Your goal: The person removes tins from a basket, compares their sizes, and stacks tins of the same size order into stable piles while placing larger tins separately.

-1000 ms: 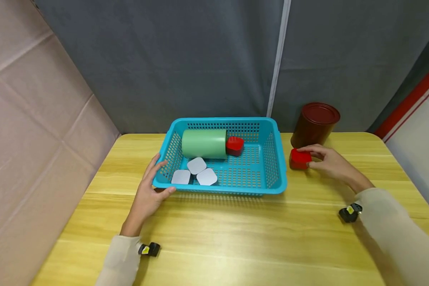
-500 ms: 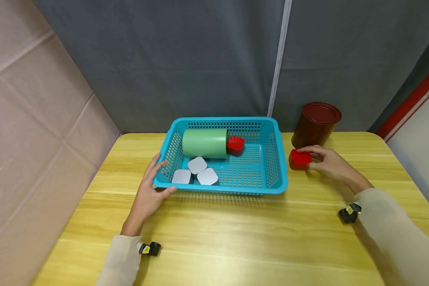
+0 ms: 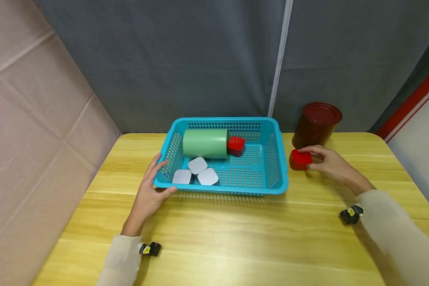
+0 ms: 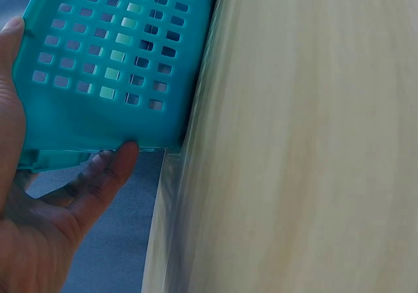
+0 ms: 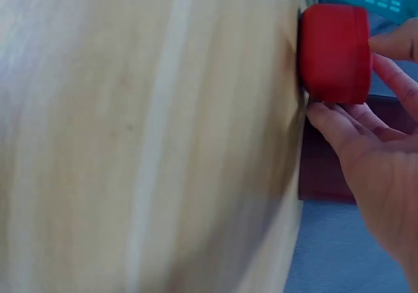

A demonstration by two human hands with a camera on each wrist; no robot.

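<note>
In the head view my left hand [image 3: 148,198] grips the front left corner of a blue plastic basket [image 3: 221,190], thumb at the front rim and fingers along the left side. The left wrist view has the hand [image 4: 49,234] against the perforated basket wall [image 4: 98,120]. My right hand [image 3: 330,165] holds a small red rounded-square box [image 3: 300,160] on the table, right of the basket. In the right wrist view, thumb and fingers surround the red box [image 5: 334,53]. The basket contains a green cylinder [image 3: 205,143], another red box [image 3: 236,146] and three white-topped pieces [image 3: 207,176].
A dark red lidded canister [image 3: 315,126] stands behind the right hand, near the table's back edge. The wooden table [image 3: 228,238] meets a grey curtain [image 3: 186,63] at the back. A pale padded panel [image 3: 32,127] rises on the left.
</note>
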